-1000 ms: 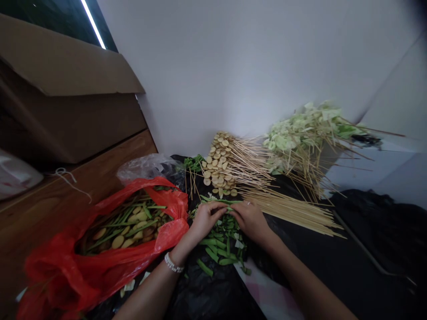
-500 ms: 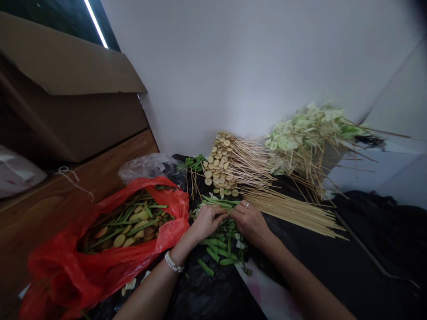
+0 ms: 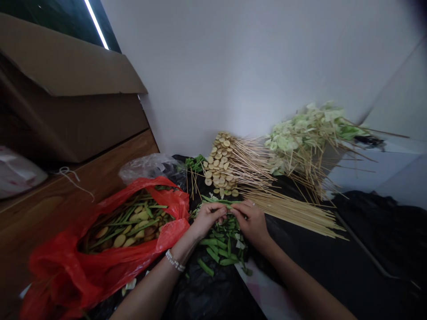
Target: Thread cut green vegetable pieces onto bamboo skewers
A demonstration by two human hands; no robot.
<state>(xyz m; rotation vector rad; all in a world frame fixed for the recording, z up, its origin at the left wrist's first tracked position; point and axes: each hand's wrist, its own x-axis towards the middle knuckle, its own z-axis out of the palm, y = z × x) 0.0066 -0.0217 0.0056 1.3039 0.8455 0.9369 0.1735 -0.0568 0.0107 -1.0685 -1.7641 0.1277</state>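
Between my two hands runs a long green bean (image 3: 226, 204), pinched at the left by my left hand (image 3: 207, 219) and at the right by my right hand (image 3: 252, 223). A white beaded bracelet circles my left wrist. Directly below the hands, cut green bean pieces (image 3: 223, 255) lie heaped on black plastic (image 3: 208, 298). More long beans show just behind my fingers, partly covered by them. The exact spot where the fingertips meet the bean is small and dim.
At left a red plastic bag (image 3: 133, 266) holds potato slices and long beans. Behind are skewered potato slices (image 3: 220, 164), skewered green beans (image 3: 196, 163) and skewered cabbage (image 3: 307, 124). Bare bamboo skewers (image 3: 293, 211) lie right. A cardboard box (image 3: 73, 120) stands far left.
My right hand has turned and lifted slightly, its fingers now more extended along the bean. My left fingers have shifted a little. The surrounding things stay put.
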